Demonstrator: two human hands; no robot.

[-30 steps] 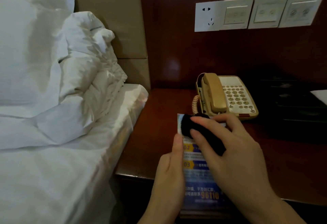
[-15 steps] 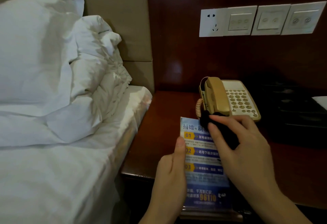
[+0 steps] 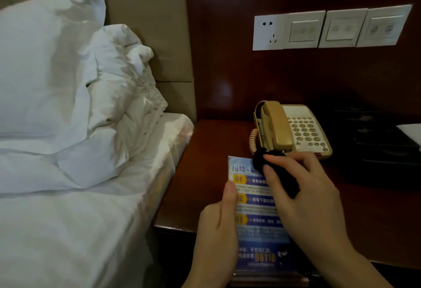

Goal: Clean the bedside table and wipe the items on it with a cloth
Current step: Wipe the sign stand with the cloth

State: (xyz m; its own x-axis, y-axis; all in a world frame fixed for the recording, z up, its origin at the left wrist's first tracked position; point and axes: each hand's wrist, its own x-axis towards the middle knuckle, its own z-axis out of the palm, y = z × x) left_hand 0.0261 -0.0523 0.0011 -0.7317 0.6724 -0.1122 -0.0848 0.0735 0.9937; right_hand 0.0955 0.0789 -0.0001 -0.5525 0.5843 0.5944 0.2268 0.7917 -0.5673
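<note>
a blue card (image 3: 257, 210) is held upright at the front edge of the tabletop (image 3: 211, 173), pinched along its nine o'clock side by the left hand (image 3: 218, 230). a dark cloth (image 3: 276, 169) is gripped in the curled fingers of the right hand (image 3: 303, 199) and pressed on the card's top corner at about one o'clock. the card's long axis runs from six to twelve, so the coming stroke would probably be drawn down toward six. a phone (image 3: 293, 130) lies just beyond at twelve; what sits in the dark at three cannot be made out.
</note>
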